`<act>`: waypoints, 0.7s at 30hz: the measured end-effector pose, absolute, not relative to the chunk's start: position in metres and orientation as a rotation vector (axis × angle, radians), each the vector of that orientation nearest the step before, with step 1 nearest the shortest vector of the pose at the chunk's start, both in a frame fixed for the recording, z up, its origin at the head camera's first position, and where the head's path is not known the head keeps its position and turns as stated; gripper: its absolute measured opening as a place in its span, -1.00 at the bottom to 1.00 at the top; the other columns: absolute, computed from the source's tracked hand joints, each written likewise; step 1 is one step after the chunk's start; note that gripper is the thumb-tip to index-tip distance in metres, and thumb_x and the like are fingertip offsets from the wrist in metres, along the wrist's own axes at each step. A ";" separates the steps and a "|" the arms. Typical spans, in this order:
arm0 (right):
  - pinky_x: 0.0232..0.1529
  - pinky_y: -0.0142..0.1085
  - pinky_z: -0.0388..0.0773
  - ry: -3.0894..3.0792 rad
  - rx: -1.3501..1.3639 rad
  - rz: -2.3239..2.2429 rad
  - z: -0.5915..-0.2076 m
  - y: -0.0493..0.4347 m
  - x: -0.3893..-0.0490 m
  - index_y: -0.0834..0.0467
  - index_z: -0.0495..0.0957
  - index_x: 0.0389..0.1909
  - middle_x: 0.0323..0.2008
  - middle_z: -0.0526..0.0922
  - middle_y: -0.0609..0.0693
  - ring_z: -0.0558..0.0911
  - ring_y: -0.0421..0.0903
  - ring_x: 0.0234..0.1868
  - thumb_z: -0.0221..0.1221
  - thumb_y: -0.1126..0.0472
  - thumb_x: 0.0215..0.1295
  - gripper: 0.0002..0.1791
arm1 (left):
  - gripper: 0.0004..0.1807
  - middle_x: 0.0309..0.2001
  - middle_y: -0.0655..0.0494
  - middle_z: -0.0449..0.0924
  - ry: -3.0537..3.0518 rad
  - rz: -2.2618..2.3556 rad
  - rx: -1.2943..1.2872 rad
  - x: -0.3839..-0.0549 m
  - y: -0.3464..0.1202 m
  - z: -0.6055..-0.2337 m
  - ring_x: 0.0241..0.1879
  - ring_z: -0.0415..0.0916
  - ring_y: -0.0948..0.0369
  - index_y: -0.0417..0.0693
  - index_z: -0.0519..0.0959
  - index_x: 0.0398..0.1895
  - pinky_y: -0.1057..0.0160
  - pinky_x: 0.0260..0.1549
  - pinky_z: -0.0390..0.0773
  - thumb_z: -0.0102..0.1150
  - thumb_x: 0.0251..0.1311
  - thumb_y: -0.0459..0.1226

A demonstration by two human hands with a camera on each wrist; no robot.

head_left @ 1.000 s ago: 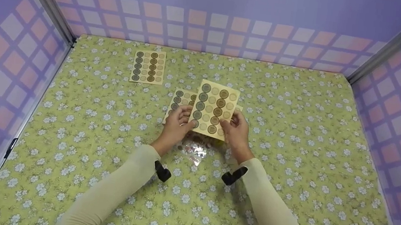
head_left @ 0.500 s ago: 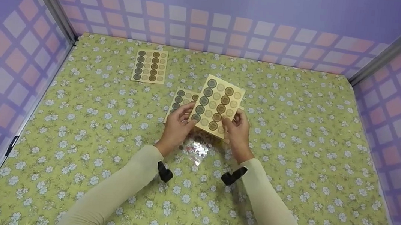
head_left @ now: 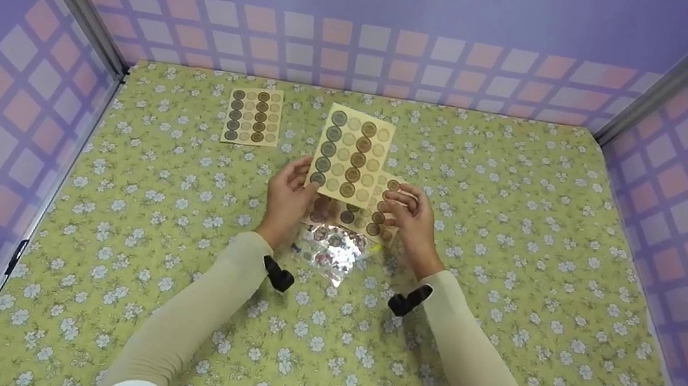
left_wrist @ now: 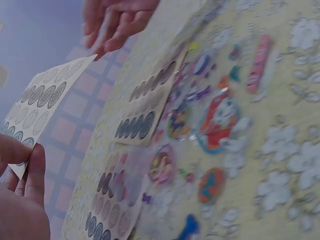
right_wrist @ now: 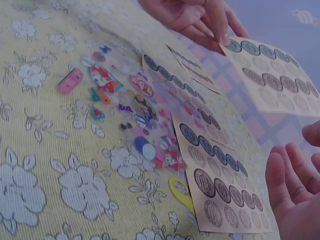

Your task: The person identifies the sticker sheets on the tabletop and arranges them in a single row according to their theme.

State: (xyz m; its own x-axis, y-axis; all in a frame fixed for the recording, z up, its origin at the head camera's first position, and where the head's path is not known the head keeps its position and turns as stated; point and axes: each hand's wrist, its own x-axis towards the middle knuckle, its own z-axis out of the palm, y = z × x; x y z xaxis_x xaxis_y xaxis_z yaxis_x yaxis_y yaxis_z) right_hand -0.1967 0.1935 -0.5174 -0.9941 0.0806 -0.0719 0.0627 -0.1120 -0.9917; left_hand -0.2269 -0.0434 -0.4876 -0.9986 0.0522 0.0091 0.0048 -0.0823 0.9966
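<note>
My left hand point(head_left: 286, 202) pinches the lower left corner of a cream sheet of round coin-like stickers point(head_left: 355, 155), raised and tilted over the table. Green-grey, brown and pale circles run in columns on it. My right hand point(head_left: 414, 230) is apart from this sheet, its fingers loosely bent with nothing between them, as the right wrist view shows. Below lie two similar sheets; the nearer one point(right_wrist: 215, 180) is beside my right hand. A clear plastic piece with colourful cartoon stickers point(right_wrist: 120, 100) partly covers the other sheet point(right_wrist: 170, 75).
Another coin-patterned sheet point(head_left: 252, 116) lies at the back left of the flowered tablecloth point(head_left: 526, 240). A yellow loop-shaped piece point(right_wrist: 181, 192) sits at the edge of the nearer sheet. Purple walls with pink and white squares point(head_left: 373, 54) enclose the table.
The raised sheet was held by both hands; my right hand has let go. My left hand has carried it left and back, uncovering more of the sheets and clear plastic below.
</note>
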 end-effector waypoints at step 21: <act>0.40 -0.14 0.30 -2.734 -0.085 1.839 -0.536 0.203 -0.196 0.17 0.41 0.23 0.38 0.31 0.04 0.27 -0.01 0.44 0.30 0.33 0.19 -0.43 | -0.44 0.20 0.09 0.41 2.176 2.243 -0.300 -0.307 -0.079 -0.519 0.13 0.47 0.21 0.21 0.33 0.36 0.05 0.13 0.51 0.06 0.33 -0.38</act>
